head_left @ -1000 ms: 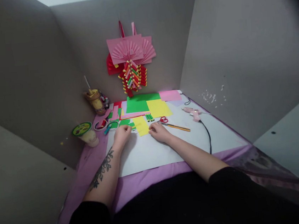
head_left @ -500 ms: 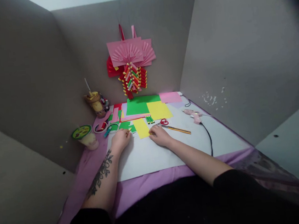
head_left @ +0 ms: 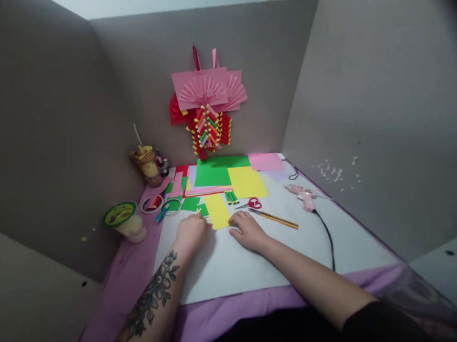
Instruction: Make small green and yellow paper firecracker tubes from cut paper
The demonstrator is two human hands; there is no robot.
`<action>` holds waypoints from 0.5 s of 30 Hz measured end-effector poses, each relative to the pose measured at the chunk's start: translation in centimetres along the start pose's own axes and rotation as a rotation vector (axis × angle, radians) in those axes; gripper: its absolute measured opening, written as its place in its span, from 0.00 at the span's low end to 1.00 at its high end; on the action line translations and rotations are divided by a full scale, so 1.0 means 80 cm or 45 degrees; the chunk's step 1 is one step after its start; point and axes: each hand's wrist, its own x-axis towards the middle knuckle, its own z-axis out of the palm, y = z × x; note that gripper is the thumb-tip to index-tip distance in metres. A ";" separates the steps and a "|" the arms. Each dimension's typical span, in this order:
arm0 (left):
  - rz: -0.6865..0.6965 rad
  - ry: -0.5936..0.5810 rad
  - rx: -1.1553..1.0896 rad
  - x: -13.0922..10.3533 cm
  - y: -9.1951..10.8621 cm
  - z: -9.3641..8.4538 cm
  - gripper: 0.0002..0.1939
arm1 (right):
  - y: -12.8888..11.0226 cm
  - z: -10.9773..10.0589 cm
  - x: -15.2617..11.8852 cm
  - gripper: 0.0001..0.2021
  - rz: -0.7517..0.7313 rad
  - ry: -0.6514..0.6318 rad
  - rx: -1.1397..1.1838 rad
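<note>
My left hand rests on the white board with its fingers curled in. A small yellow bit of paper shows beyond its knuckles; what the fingers hold, if anything, is hidden. Just right of it lies a yellow paper strip. My right hand lies at the strip's lower right corner, thumb apart from the bent fingers, with fingertips near or on its edge. Several green paper rolls with yellow ends lie above the hands. Red-handled scissors and a yellow craft knife are right of them.
A pink glue gun with a black cord lies at right. Green, yellow and pink sheets are stacked at the back. Tape rolls and a lidded cup stand left. Paper firecracker decorations hang on the grey panel.
The view has tilted up slightly, so everything sits lower. My right thumb has come further from its fingers. The strip stays between my hands.
</note>
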 end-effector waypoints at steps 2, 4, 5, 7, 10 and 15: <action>-0.004 -0.014 0.000 0.001 0.000 0.005 0.17 | -0.001 0.000 0.000 0.09 -0.005 -0.006 0.006; -0.005 -0.011 0.005 0.002 -0.002 0.011 0.18 | -0.002 0.000 0.001 0.08 -0.003 -0.018 0.014; -0.007 -0.008 0.007 0.002 -0.002 0.013 0.18 | -0.002 0.000 0.001 0.08 0.000 -0.023 0.019; -0.013 -0.008 0.006 0.002 -0.003 0.015 0.18 | -0.002 0.000 0.002 0.08 0.004 -0.026 0.032; -0.007 -0.033 0.017 0.001 -0.001 0.012 0.18 | -0.001 0.000 0.003 0.07 0.001 -0.031 0.048; 0.009 -0.060 0.023 0.001 0.004 0.007 0.18 | 0.000 -0.001 0.000 0.07 -0.012 -0.017 0.085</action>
